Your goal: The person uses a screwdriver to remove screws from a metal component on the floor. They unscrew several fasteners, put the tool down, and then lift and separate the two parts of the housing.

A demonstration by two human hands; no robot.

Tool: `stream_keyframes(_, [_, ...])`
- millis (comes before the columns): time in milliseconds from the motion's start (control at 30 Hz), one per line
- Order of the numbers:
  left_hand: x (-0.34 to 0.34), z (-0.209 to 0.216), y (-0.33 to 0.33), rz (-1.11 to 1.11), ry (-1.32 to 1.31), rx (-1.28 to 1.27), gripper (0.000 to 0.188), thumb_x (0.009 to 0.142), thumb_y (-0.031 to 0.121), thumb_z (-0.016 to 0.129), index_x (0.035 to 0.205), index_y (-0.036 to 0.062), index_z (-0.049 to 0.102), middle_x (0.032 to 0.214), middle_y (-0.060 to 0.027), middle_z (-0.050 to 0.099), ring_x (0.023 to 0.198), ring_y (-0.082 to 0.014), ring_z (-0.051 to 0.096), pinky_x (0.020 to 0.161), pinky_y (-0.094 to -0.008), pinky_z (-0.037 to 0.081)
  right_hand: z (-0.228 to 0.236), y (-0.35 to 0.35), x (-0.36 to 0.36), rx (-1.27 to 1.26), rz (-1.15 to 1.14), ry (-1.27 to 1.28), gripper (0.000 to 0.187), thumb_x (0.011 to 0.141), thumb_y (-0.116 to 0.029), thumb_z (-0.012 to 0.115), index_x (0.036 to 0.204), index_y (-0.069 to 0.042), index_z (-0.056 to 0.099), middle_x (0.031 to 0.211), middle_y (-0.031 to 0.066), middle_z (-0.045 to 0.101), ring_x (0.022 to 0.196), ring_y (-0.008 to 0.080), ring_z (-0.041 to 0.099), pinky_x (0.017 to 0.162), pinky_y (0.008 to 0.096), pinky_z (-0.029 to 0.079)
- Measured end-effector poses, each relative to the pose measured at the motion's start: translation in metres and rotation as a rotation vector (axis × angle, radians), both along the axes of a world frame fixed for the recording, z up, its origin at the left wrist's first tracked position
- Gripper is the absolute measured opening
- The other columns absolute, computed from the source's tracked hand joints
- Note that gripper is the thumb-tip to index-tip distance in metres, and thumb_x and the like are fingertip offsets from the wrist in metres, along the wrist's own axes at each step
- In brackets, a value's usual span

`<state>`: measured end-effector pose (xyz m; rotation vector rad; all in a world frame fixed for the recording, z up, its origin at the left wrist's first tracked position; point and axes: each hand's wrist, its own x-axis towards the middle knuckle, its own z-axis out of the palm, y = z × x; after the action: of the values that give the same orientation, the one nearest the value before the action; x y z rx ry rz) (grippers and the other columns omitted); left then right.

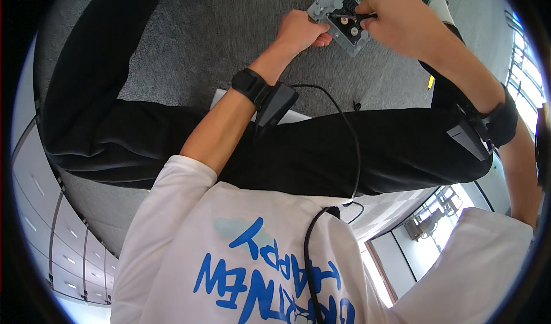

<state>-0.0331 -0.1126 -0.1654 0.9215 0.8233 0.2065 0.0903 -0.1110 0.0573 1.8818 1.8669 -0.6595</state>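
Note:
Near the top of the head view, a grey metal housing (351, 43) is held tilted above the carpet. Inside its open face are a dark recess and two round, pale fittings. My left hand (301, 32) is closed on the housing's left edge, fingers curled under it. My right hand (396, 20) pinches a slim black-handled tool (365, 17) at the right side. Its thin shaft lies across the housing's open face and points left. Whether its tip touches anything is too small to tell.
My black-trousered legs (310, 151) lie around the grey carpet (189, 42). A black cable (351, 130) loops over one leg from the dark device (276, 104) by my left wrist. A white flat object (218, 96) shows behind that wrist. White cabinets (69, 232) line the left side.

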Motion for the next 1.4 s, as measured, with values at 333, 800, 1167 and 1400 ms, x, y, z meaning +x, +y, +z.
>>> stream_keyframes(333, [-0.011, 0.006, 0.027, -0.207, 0.09, 0.097, 0.045, 0.088, 0.026, 0.075, 0.116, -0.0086, 0.066, 0.097, -0.0166, 0.075, 0.08, -0.0212, 0.075, 0.07, -0.0305, 0.061, 0.046, 0.031, -0.001, -0.208, -0.064, -0.022, 0.021, 0.079, -0.011, 0.062, 0.093, 0.0, 0.075, 0.092, 0.0284, 0.07, 0.091, 0.045, 0.068, 0.081, 0.0499, 0.054])
stream_keyframes(800, [0.02, 0.034, 0.035, -0.248, 0.322, 0.726, 0.097, 0.078, 0.055, 0.08, 0.146, -0.0044, 0.046, 0.137, -0.0278, 0.055, 0.129, -0.0389, 0.056, 0.106, -0.0462, 0.047, -0.061, -0.062, 0.171, 0.397, -0.421, 0.078, 0.04, 0.094, -0.017, 0.062, 0.133, -0.01, 0.061, 0.105, 0.0204, 0.065, 0.088, 0.0322, 0.064, 0.077, 0.0414, 0.051])
stream_keyframes(1167, [0.042, 0.053, 0.048, -0.313, 0.458, 0.752, 0.094, 0.079, 0.056, 0.079, 0.14, -0.0108, 0.05, 0.129, -0.0292, 0.063, 0.119, -0.0366, 0.064, 0.101, -0.044, 0.05, -0.174, -0.138, 0.172, 0.277, -0.368, -0.016, 0.085, 0.085, -0.005, 0.068, 0.158, -0.013, 0.024, 0.142, 0.027, 0.044, 0.124, 0.0454, 0.056, 0.095, 0.0525, 0.056])
stream_keyframes(1400, [0.033, 0.054, 0.046, -0.232, 0.47, 0.711, 0.088, 0.076, 0.048, 0.084, 0.133, -0.0109, 0.053, 0.124, -0.0253, 0.064, 0.114, -0.0308, 0.065, 0.095, -0.0399, 0.052, -0.147, -0.14, 0.128, 0.551, -0.234, -0.071, 0.064, 0.088, -0.012, 0.068, 0.147, -0.003, 0.043, 0.135, 0.023, 0.05, 0.119, 0.0438, 0.059, 0.094, 0.0521, 0.055])
